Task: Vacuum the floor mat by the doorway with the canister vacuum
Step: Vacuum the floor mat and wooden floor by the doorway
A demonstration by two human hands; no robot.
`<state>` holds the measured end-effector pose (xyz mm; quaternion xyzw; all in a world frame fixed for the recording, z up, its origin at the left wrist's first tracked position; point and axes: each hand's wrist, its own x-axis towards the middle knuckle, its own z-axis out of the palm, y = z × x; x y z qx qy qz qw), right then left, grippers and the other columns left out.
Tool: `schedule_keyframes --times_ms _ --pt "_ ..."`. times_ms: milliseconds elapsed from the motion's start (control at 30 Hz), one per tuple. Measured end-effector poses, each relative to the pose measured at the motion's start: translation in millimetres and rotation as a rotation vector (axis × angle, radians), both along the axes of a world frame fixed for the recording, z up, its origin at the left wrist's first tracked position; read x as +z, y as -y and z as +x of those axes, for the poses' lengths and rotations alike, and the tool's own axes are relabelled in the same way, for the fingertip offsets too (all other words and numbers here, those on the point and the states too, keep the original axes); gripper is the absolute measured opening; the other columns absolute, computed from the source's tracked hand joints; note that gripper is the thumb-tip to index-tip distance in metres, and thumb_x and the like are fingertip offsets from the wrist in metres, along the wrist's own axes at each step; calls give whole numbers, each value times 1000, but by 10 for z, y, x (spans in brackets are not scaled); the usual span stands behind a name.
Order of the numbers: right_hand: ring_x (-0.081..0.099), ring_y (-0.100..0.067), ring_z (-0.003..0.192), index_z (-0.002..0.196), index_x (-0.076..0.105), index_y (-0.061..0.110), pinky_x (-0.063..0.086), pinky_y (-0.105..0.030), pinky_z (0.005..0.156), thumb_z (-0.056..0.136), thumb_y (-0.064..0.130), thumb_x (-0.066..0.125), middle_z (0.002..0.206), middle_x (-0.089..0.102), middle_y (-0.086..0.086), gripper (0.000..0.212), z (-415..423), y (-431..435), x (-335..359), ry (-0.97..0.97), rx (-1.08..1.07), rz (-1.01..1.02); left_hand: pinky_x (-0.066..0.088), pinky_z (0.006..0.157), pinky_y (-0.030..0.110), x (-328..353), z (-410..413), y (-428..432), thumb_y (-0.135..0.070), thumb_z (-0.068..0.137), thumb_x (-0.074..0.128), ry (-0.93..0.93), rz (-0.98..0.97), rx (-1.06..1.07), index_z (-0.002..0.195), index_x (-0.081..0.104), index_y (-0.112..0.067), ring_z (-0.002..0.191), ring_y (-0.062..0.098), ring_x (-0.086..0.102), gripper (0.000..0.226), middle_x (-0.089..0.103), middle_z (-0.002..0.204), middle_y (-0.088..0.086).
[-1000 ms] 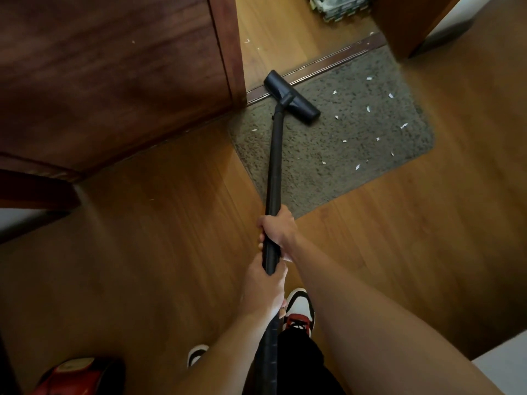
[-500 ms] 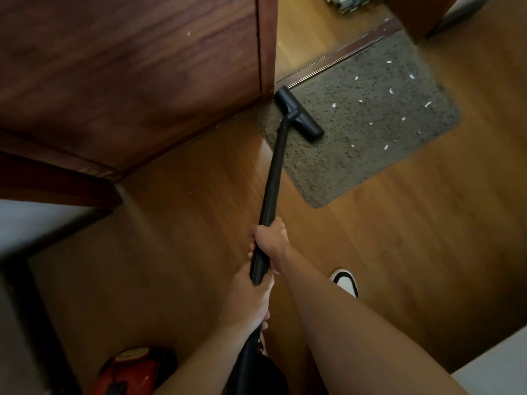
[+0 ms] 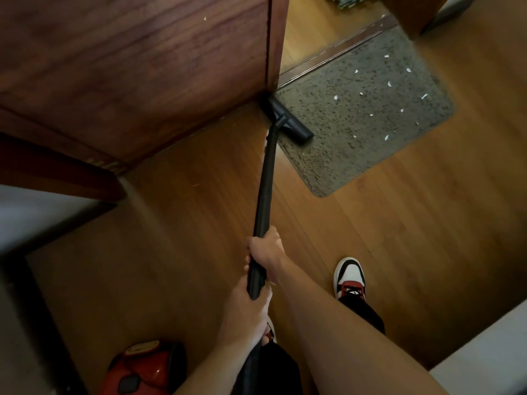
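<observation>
The head (image 3: 291,124) sits on the left edge of the mat (image 3: 342,143), upper middle of the frame, its far end tucked against the bottom corner of the door (image 3: 142,67). The right hand (image 3: 268,249) grips the wand (image 3: 266,181) higher up and the left hand (image 3: 251,306) grips its lower end, fingers of both curled tight round the tube.

The step in hand looks like a stroke along the mat's left side. To do it well, keep the head flat on the pile and move it in straight, overlapping passes towards the right, where the white scraps (image 3: 388,84) lie scattered and not yet picked up. Ease off near the door so the head does not knock the wood, and press lightly, since a loose mat on smooth boards may bunch or slide.

The mat is a grey, speckled, low-pile rectangle with rounded corners, butted against a dark threshold strip (image 3: 336,57). The floor (image 3: 185,252) is glossy wooden planking. The wand is a matt black rigid tube and the head a narrow black bar. The canister (image 3: 142,366), shiny red and rounded, sits at lower left.
</observation>
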<state>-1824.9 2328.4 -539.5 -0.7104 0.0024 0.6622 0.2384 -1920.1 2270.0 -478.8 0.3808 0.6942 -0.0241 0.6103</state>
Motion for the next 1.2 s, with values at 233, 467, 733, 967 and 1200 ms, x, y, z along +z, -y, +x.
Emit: schedule_keyframes --times_ms 233,467,733,967,1200 --pt "55 -15 48 121 37 21 53 -30 46 96 9 60 84 58 -13 36 17 44 -24 4 5 6 51 57 38 23 47 51 -34 98 57 11 -5 33 92 63 -24 54 22 58 13 61 69 6" --pt "55 -18 50 124 39 22 55 -33 50 96 10 57 77 59 -12 35 210 176 -117 23 41 24 49 45 27 10 312 153 -35 100 55 5 -101 89 111 59 -23 42 15 55 17 59 63 3" --pt "54 -16 48 125 43 21 51 -31 48 94 10 60 75 56 -9 38 763 341 -121 28 100 51 48 46 28 0 933 386 -34 101 55 -2 -94 162 130 48 -36 45 12 57 30 64 75 5" --pt "56 -15 51 116 46 24 51 -31 47 92 12 60 82 56 -10 30 1256 453 -76 -15 138 64 59 65 40 15 1481 549 -41 97 59 -60 -55 210 135 45 -41 62 20 64 40 70 85 2" --pt "56 -15 49 118 45 26 52 -32 49 92 13 60 78 57 -8 33 1533 500 -152 -18 115 78 54 53 32 13 1806 559 -40 98 58 -126 -32 212 142 45 -35 50 14 64 47 70 80 1"
